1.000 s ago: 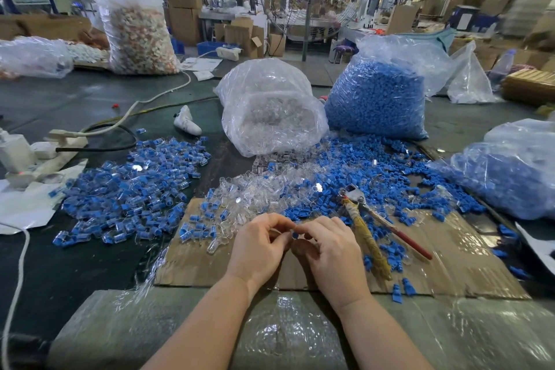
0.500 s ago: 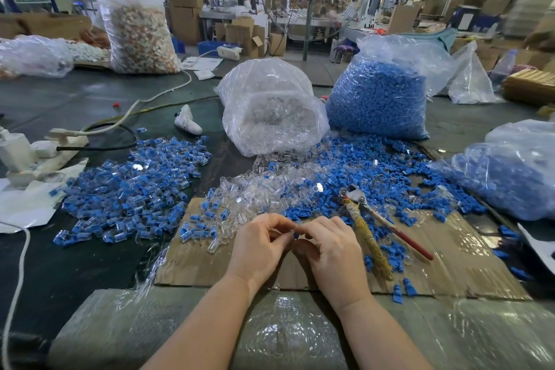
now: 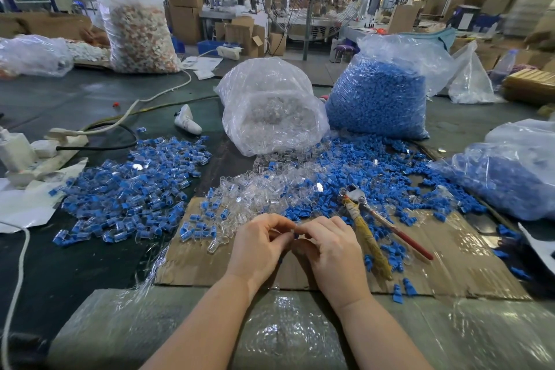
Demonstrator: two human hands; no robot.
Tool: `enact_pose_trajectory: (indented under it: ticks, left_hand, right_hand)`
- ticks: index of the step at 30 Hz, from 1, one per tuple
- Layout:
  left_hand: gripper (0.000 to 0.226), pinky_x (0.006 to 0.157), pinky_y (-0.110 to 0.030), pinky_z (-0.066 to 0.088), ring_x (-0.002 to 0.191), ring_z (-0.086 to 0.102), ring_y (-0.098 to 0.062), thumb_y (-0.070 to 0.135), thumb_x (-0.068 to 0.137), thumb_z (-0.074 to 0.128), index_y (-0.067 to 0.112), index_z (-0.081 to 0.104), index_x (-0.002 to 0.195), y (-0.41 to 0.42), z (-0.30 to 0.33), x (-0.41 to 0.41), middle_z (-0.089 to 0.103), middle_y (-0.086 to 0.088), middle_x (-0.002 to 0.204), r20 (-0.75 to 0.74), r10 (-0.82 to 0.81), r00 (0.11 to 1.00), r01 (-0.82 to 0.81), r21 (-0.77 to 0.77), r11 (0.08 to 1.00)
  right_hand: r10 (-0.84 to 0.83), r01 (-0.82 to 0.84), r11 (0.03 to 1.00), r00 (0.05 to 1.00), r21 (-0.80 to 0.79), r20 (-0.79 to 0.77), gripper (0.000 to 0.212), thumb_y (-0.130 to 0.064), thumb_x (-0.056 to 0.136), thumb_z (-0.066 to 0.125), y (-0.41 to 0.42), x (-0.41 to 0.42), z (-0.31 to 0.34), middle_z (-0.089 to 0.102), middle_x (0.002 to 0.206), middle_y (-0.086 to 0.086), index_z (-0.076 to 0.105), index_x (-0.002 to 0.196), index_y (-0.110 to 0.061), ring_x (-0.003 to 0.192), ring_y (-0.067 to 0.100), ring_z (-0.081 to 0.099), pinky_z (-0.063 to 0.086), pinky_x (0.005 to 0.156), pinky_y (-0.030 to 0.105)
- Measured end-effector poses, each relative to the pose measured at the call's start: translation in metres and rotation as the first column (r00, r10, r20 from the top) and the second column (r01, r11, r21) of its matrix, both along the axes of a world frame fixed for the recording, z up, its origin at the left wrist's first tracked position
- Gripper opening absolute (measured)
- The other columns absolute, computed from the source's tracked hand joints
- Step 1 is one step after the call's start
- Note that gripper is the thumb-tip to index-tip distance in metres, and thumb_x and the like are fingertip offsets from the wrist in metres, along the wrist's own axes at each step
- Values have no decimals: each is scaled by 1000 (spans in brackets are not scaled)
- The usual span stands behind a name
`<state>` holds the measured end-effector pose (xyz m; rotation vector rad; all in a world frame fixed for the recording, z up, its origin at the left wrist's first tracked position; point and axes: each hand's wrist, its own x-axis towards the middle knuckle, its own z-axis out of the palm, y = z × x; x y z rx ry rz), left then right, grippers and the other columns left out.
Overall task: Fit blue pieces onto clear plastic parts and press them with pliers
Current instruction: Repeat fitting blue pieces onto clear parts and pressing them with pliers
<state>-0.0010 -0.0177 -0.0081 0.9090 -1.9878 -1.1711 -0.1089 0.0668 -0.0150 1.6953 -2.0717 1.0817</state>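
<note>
- Nothing is shifting since a moment ago: both hands are still meeting over the taped brown cardboard sheet.
- Left hand and right hand are pinching a small blue plastic piece between their fingertips.
- Worn tape-wrapped pliers are lying just right of them.

Two hands, one pliers, six bags on the worktop; loose blue pieces and clear parts beyond counting.

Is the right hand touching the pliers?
Apart. In the head view, bare cardboard shows between the right hand and the pliers, which lie on the cardboard beside it.
</note>
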Motion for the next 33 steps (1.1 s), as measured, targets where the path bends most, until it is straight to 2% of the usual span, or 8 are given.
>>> enact_pose_trajectory:
  ticks: [21,25,29,33]
  left_hand:
    - [21,72,-18,54,72,66,-7,3,78,71,24,70,80,0,1,-1,69,5,79,-2,10,1000,-10,24,1000]
    - [18,71,-15,53,73,65,-4,5,79,70,22,70,83,0,2,0,69,6,80,1,5,1000,-5,30,1000]
    - [21,67,-9,49,69,64,-1,5,78,72,25,68,78,2,3,1,68,8,78,-10,7,1000,-7,24,1000]
    - [24,68,-10,50,70,64,-3,5,77,72,28,66,75,3,4,0,68,8,78,-7,9,1000,-9,25,1000]
  right_hand:
    - [-8,8,1000,1000,1,-9,7,-21,78,75,-1,0,0,67,79,-7,70,80,-18,72,19,57,49,66,40]
    - [-21,21,999,1000,29,-3,8,-21,78,74,0,1,1,66,81,-6,69,83,-17,75,18,58,49,69,36]
    - [-78,79,997,996,25,-32,15,-22,82,65,0,4,3,60,68,-2,61,69,-14,64,20,53,48,60,35]
    - [-85,86,996,994,7,-62,23,-13,76,75,-2,6,3,57,61,-1,56,63,-14,58,18,52,46,55,28]
